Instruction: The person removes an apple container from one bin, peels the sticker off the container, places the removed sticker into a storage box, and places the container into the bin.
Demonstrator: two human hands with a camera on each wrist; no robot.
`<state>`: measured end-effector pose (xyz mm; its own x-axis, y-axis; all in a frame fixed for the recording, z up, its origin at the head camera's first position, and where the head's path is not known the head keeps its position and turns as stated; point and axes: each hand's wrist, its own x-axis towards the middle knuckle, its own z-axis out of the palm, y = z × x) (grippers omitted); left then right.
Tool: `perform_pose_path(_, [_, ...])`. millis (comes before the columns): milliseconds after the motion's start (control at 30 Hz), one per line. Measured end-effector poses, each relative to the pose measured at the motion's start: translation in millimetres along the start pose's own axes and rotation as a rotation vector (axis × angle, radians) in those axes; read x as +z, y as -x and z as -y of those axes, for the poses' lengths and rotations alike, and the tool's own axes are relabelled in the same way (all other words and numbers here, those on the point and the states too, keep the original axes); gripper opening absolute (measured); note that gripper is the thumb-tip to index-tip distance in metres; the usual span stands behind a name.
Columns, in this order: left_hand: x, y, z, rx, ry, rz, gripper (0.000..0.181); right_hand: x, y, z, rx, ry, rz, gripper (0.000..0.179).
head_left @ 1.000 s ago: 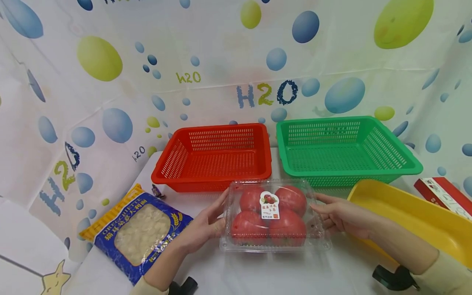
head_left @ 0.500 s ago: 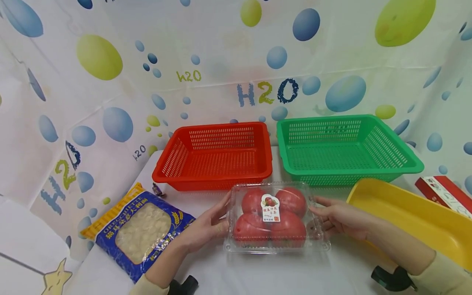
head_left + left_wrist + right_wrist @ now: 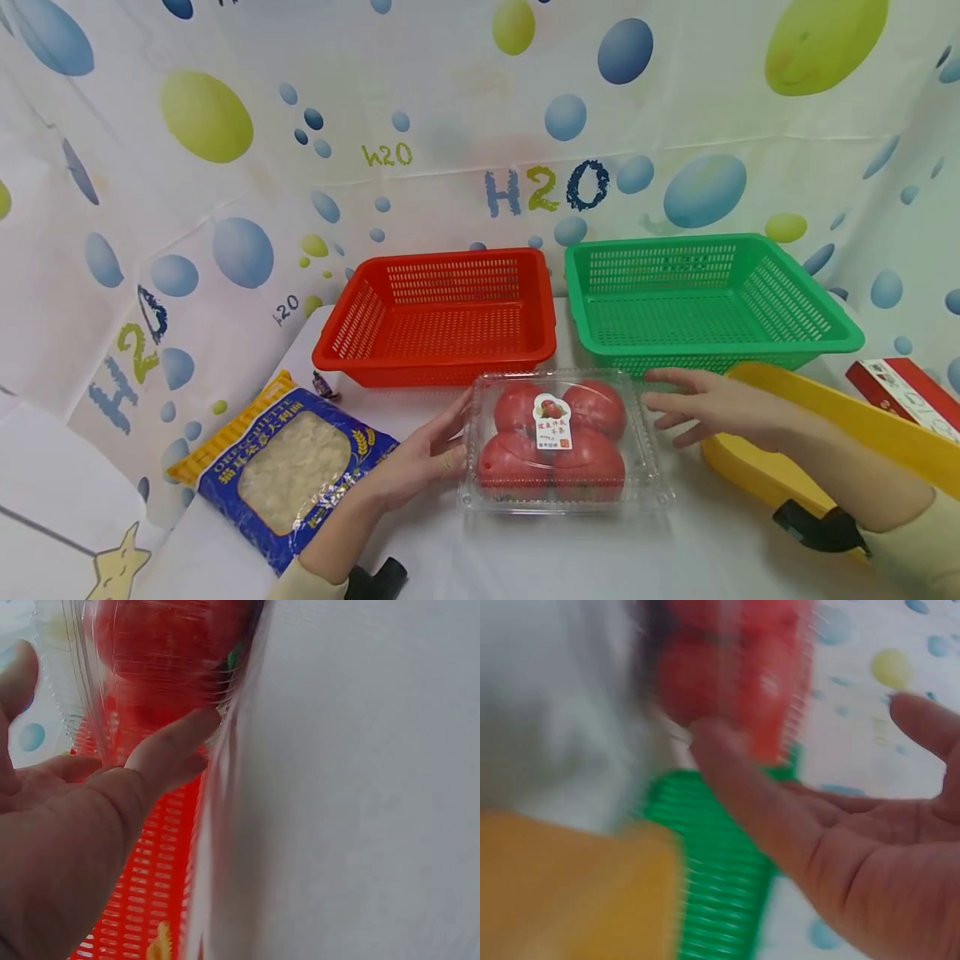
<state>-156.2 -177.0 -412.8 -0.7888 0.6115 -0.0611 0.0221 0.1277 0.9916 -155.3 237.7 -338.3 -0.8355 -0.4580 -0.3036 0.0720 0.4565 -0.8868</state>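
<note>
A clear plastic clamshell box [image 3: 637, 492] with several red, round fruits [image 3: 588, 467] inside stands on the white cloth in front of the baskets. Its lid bears a white label [image 3: 552, 421]. At the box's left side, my left hand [image 3: 420, 458] has its fingers extended against or very near the plastic; the wrist view does not settle full contact. My right hand [image 3: 712, 408] is just off the box's right side, fingers spread and holding nothing. Beneath the right forearm lies a yellow tray [image 3: 742, 467]. The right wrist view is blurred.
Behind the box stand a red basket [image 3: 450, 375] and a green basket [image 3: 705, 350], side by side. A blue pasta bag [image 3: 288, 475] lies at the left, near a small dark wrapped item [image 3: 324, 387]. At the far right is a red and white box [image 3: 911, 396].
My right hand has come off the box, moving right and slightly up. The yellow tray looks shifted or tilted under that forearm. Earlier, the box slid slightly right; my left hand stays beside it.
</note>
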Motion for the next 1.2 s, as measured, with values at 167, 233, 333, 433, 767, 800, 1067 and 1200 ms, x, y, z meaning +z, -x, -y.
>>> perform_pose_path(167, [3.0,-1.7,-5.1,0.046,-0.109,-0.081,0.086,-9,0.7,28,-0.131,0.211,-0.067,0.061])
perform_pose_path(233, [6.9,-3.6,-8.7,0.05,-0.182,-0.132,0.089,-6,-4.1,38,-0.161,0.249,-0.081,0.056])
perform_pose_path(333, [14.1,-7.0,-13.3,0.053,-0.26,-0.196,0.092,3,-16.9,47,-0.185,0.266,-0.062,0.055])
perform_pose_path(433, [21.7,-10.5,-17.1,0.05,-0.296,-0.239,0.092,13,-33.3,51,-0.184,0.237,-0.021,0.058])
perform_pose_path(767, [36.7,-15.3,-20.7,0.038,-0.332,-0.334,0.083,42,-71.0,55,-0.212,0.274,0.014,0.054])
perform_pose_path(800, [37.3,-15.3,-20.7,0.038,-0.328,-0.336,0.082,45,-72.5,56,-0.216,0.296,0.006,0.053])
perform_pose_path(1067, [38.2,-16.3,-20.0,0.041,-0.307,-0.338,0.075,60,-79.9,60,-0.262,0.484,-0.086,0.04])
perform_pose_path(1200, [38.2,-16.4,-18.7,0.034,-0.304,-0.336,0.075,66,-80.8,62,-0.239,0.52,-0.087,0.036])
